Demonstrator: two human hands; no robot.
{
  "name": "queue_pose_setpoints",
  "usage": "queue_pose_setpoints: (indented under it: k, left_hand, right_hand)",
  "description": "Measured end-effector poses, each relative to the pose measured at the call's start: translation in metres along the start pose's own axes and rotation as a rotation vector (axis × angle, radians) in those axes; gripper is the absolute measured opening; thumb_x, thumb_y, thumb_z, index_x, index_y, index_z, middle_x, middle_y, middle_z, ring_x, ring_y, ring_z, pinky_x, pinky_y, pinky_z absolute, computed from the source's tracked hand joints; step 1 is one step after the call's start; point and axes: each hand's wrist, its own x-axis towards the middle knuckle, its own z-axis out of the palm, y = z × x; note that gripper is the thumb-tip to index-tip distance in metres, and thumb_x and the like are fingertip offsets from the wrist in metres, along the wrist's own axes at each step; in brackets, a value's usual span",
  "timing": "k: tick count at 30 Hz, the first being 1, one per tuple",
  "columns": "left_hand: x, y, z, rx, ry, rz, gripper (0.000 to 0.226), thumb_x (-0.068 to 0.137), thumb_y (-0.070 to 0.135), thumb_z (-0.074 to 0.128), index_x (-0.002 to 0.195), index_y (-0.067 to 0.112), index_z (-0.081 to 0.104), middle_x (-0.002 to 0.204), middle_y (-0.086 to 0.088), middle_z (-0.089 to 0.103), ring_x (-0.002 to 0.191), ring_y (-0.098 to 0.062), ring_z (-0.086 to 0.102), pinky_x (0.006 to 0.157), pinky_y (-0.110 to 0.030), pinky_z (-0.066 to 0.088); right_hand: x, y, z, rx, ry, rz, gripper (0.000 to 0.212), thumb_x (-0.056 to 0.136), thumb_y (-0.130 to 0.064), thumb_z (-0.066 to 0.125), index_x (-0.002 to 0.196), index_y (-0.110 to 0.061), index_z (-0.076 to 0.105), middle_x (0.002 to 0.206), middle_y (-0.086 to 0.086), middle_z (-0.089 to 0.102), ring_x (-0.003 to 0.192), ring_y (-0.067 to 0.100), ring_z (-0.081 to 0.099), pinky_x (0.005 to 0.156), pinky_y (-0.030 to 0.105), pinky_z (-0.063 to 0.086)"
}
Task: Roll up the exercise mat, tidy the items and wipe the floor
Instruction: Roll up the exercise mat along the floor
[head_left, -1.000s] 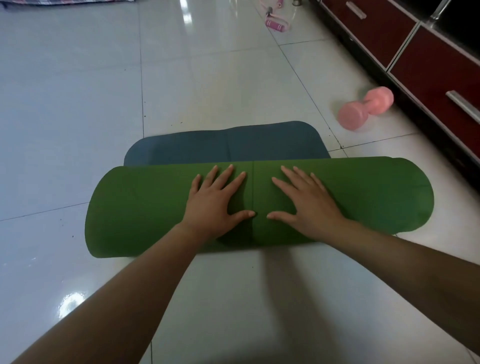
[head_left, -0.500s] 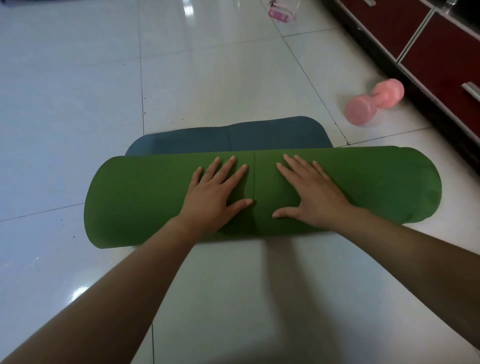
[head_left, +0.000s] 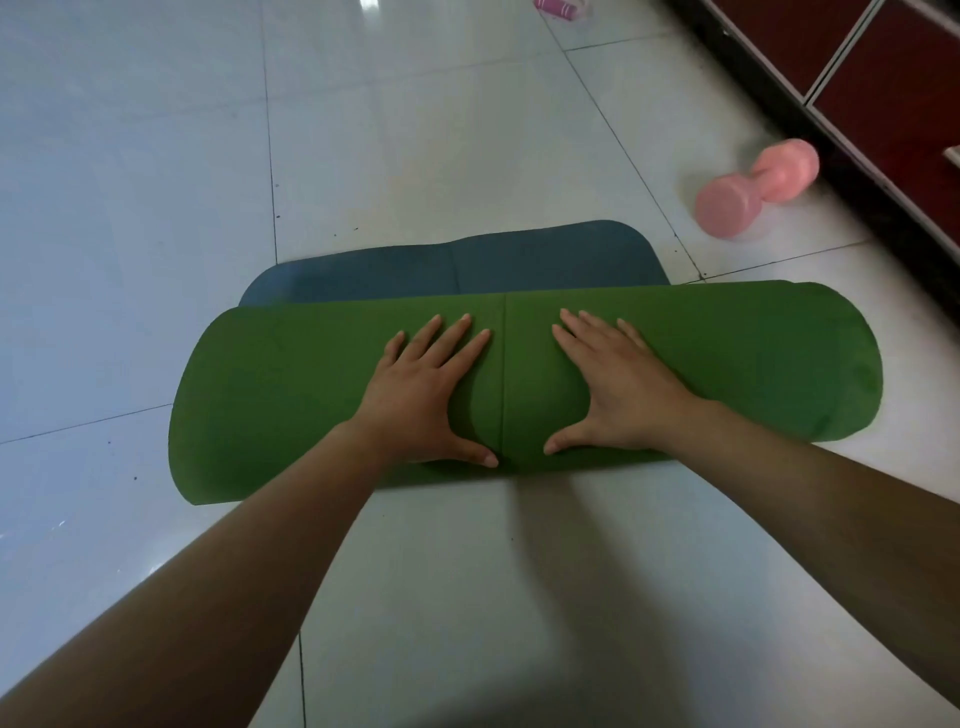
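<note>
While palms press down, hands: left hand (head_left: 415, 395) and right hand (head_left: 623, 384) flat, fingers spread, on exercise mat (head_left: 285, 395)
Mat: mostly rolled, blue end unrolled
Far right: pink dumbbell (head_left: 756, 187)

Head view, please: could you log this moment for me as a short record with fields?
mat: green roll, short blue end flat on the floor beyond
left hand: flat on the roll, fingers straight
right hand: flat on the roll, fingers straight
dumbbell: pink, on the floor right of the mat, apart from it

Green mat (head_left: 291, 395), apparently mostly rolled
</note>
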Motion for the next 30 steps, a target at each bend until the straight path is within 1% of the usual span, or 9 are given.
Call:
queue_pose_setpoints:
  k: [2,4,10,12,17,20,23,26,30]
  left_hand:
    - [0.0,0.001,0.002,-0.008,0.018,-0.005,0.128,0.047,0.087,0.057,0.149,0.035,0.0,0.159,0.008,-0.001,0.146,-0.02,-0.001,0.116,-0.044,0.001]
    - [0.0,0.001,0.003,-0.019,0.028,-0.007,0.125,0.048,0.086,0.058,0.149,0.036,0.004,0.158,0.008,0.004,0.146,-0.02,0.004,0.116,-0.043,0.003]
    - [-0.003,0.003,0.002,-0.045,0.037,-0.017,0.119,0.05,0.084,0.061,0.148,0.037,0.012,0.157,0.009,0.014,0.144,-0.018,0.013,0.116,-0.042,0.008]
    - [-0.004,0.005,0.002,-0.047,0.043,-0.021,0.117,0.051,0.083,0.062,0.148,0.036,0.015,0.156,0.009,0.018,0.144,-0.018,0.017,0.116,-0.041,0.011]
    - [-0.009,0.011,-0.002,-0.054,0.072,-0.031,0.106,0.056,0.077,0.066,0.145,0.035,0.027,0.151,0.009,0.033,0.139,-0.018,0.029,0.114,-0.038,0.019]
    - [-0.015,0.016,-0.009,-0.053,0.131,-0.026,0.097,0.058,0.072,0.069,0.141,0.032,0.038,0.143,0.007,0.045,0.131,-0.019,0.042,0.11,-0.035,0.027]
    - [-0.022,0.02,-0.015,-0.05,0.189,-0.013,0.09,0.057,0.069,0.071,0.135,0.03,0.047,0.134,0.005,0.055,0.122,-0.021,0.051,0.103,-0.035,0.035]
    - [-0.032,0.027,-0.019,-0.031,0.203,-0.009,0.085,0.059,0.066,0.071,0.132,0.029,0.051,0.129,0.003,0.058,0.117,-0.022,0.055,0.099,-0.035,0.038]
    - [-0.057,0.042,-0.02,-0.018,0.207,-0.007,0.08,0.06,0.065,0.071,0.13,0.029,0.053,0.126,0.004,0.061,0.112,-0.022,0.058,0.096,-0.034,0.039]
  right_hand:
    - [0.001,0.0,0.001,0.004,0.01,0.005,0.13,0.053,-0.08,0.063,0.15,-0.016,0.004,0.159,0.001,-0.002,0.145,0.017,-0.001,0.117,0.04,-0.002]
    - [0.002,-0.001,0.002,-0.019,0.004,0.006,0.129,0.053,-0.081,0.061,0.15,-0.017,0.004,0.159,0.001,-0.002,0.145,0.018,0.0,0.117,0.04,-0.001]
    - [-0.004,-0.004,0.006,-0.122,-0.021,-0.017,0.134,0.053,-0.082,0.061,0.149,-0.016,-0.006,0.158,0.005,-0.011,0.145,0.021,-0.007,0.116,0.042,-0.004]
    - [-0.005,-0.005,0.007,-0.116,-0.014,-0.01,0.131,0.054,-0.08,0.063,0.149,-0.016,-0.001,0.158,0.004,-0.006,0.145,0.02,-0.002,0.116,0.042,-0.002]
    - [-0.006,-0.009,0.003,-0.061,0.026,0.005,0.115,0.059,-0.073,0.067,0.147,-0.019,0.018,0.156,0.0,0.017,0.143,0.017,0.017,0.116,0.04,0.01]
    - [-0.011,-0.011,-0.002,-0.05,0.073,0.014,0.105,0.06,-0.07,0.069,0.143,-0.021,0.028,0.152,-0.002,0.03,0.138,0.017,0.028,0.114,0.038,0.016]
    - [-0.018,-0.013,-0.007,-0.043,0.111,0.016,0.097,0.062,-0.068,0.07,0.139,-0.022,0.035,0.145,-0.004,0.04,0.132,0.018,0.037,0.111,0.036,0.021]
    - [-0.029,-0.016,-0.01,-0.043,0.135,0.022,0.088,0.065,-0.066,0.069,0.136,-0.023,0.04,0.138,-0.004,0.047,0.126,0.018,0.043,0.107,0.035,0.025]
    - [-0.056,-0.026,-0.011,-0.051,0.124,0.024,0.079,0.067,-0.065,0.067,0.131,-0.025,0.043,0.132,-0.005,0.052,0.12,0.018,0.047,0.102,0.034,0.029]
